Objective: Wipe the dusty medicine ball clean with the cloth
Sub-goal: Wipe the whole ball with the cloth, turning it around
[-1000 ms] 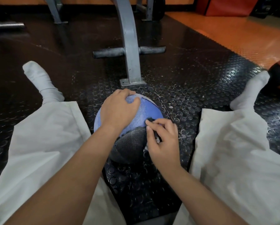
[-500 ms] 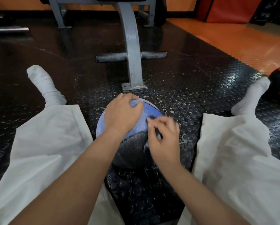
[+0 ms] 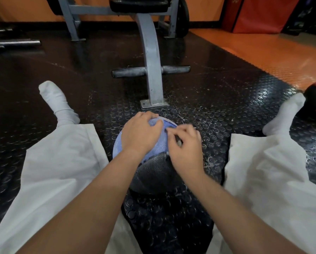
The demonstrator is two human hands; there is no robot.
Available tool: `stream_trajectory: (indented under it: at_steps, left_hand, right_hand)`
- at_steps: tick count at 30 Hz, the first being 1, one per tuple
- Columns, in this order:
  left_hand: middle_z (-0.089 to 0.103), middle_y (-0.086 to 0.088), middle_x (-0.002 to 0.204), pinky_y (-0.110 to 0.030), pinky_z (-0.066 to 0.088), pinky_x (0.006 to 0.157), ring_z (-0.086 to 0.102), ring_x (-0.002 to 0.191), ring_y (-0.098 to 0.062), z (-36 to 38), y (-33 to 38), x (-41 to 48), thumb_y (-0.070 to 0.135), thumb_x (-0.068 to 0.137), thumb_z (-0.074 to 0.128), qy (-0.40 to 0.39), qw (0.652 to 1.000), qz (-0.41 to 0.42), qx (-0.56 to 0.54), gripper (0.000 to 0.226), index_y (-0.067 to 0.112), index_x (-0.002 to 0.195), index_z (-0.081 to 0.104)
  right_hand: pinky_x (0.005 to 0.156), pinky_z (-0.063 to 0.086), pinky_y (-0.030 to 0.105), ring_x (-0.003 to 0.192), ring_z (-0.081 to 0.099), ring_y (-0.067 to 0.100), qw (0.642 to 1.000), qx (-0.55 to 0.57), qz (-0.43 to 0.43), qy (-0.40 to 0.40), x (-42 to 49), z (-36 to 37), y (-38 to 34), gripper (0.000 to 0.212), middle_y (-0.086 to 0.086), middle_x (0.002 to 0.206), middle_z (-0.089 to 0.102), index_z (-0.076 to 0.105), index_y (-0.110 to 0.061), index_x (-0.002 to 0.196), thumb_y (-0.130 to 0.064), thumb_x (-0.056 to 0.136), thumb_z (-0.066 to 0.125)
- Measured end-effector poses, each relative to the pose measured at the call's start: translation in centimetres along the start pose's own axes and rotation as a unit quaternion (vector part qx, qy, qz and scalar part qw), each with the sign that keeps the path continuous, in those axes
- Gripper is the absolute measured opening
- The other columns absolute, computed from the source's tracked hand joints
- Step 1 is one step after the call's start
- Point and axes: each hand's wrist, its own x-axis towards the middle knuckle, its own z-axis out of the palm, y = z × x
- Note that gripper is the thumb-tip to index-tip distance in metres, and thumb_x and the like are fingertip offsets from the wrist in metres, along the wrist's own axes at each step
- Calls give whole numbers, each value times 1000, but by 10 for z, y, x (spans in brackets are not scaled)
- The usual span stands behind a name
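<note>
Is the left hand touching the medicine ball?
Touching. The head view shows the left hand lying over the top of the medicine ball, with no gap.

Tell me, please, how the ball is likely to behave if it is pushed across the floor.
Being round, the ball would probably roll readily; the left hand grips its top, seemingly to steady it. Its pebbled surface and the studded floor likely give grip, not slip. It looks firm where the right hand pinches the cloth.
</note>
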Motion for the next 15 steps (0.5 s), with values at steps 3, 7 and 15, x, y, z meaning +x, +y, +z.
stream_trajectory:
  at_steps: [3, 7, 15]
  left_hand:
    - [55, 10, 129, -28, 36, 84, 53, 113, -15, -1, -1, -1, 40, 96, 46, -6, 1000, 7, -4, 33, 32, 125, 61]
    - [55, 9, 130, -30, 38, 93, 51, 117, -15, 2, 1, -8, 40, 96, 47, 4, 1000, 16, -4, 34, 31, 125, 61]
    - [56, 9, 128, -30, 38, 87, 53, 113, -15, -1, 0, -4, 40, 96, 46, 5, 1000, -6, -8, 32, 32, 122, 62]
  right_hand:
    - [87, 30, 7, 92, 43, 12, 998, 25, -51, 17, -36, -8, 8, 27, -2, 95, 54, 73, -11, 101, -26, 89, 54]
    - [84, 32, 12, 91, 45, 15, 999, 26, -37, -15, -11, -11, 7, 18, -5, 91, 53, 74, -13, 95, -19, 90, 58]
    - [86, 37, 27, 98, 44, 18, 999, -9, 22, -33, 16, 3, -5, 19, -9, 97, 52, 74, -15, 101, -21, 94, 56]
